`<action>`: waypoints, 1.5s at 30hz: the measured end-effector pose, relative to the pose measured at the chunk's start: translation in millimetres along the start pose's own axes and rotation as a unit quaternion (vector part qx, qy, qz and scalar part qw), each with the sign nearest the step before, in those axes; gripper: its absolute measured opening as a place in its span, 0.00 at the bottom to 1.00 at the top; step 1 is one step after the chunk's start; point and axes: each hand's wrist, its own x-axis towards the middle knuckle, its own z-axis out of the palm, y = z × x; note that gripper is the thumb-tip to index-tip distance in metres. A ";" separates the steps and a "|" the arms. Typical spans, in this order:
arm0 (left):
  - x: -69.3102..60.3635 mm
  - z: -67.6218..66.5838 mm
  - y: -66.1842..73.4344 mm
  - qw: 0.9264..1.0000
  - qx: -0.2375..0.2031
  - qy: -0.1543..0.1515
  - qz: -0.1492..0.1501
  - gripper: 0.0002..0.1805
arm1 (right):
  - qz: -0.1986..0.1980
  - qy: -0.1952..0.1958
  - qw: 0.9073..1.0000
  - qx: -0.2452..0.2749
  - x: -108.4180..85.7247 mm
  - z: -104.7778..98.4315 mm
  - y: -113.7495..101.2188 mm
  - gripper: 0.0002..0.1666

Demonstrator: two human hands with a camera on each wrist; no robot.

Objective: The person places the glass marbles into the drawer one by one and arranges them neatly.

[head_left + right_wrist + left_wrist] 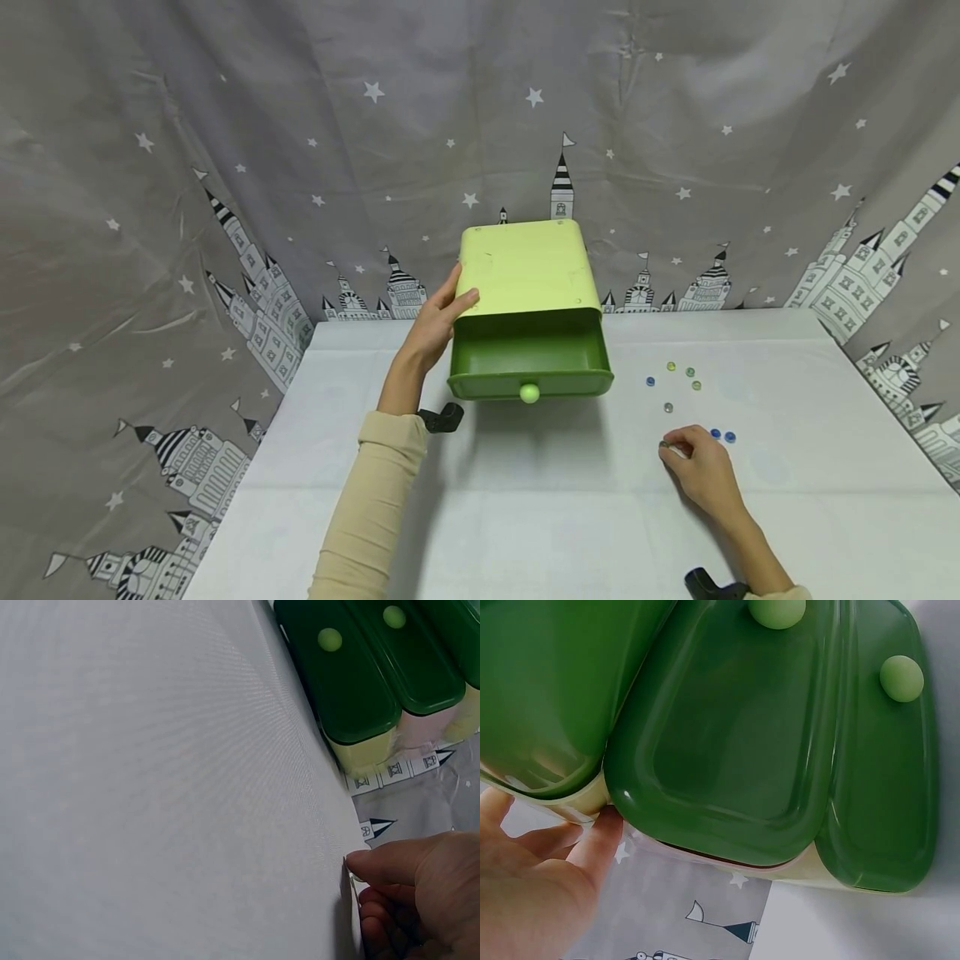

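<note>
A drawer cabinet with a yellow-green top stands at the middle of the table. Its dark green top drawer is pulled out and bare inside, with a round light green knob. In the left wrist view, the middle drawer and bottom drawer are closed. My left hand rests against the cabinet's left side, fingers extended, thumb on the top's edge. Over the table at the right, my right hand pinches a small dark glass gem between thumb and forefinger; the fingertips mostly hide it.
Several small glass gems lie right of the cabinet: a lone blue gem, green ones, a grey one and two blue ones beside my right hand. A grey patterned curtain hangs behind the white table.
</note>
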 end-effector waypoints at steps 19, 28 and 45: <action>1.1 -2.5 -2.5 1.000 -0.002 0.004 0.000 0.39 | -0.002 0.006 1.000 -0.005 -1.8 1.1 -5.6 0.07; 14.8 -7.9 -23.1 1.000 -0.007 0.014 0.009 0.38 | 0.007 0.005 1.000 -0.004 -2.6 0.9 -4.9 0.08; 3.7 -2.8 -5.6 1.000 -0.011 0.004 0.000 0.39 | 0.017 0.056 0.997 0.056 -3.3 1.6 -2.6 0.08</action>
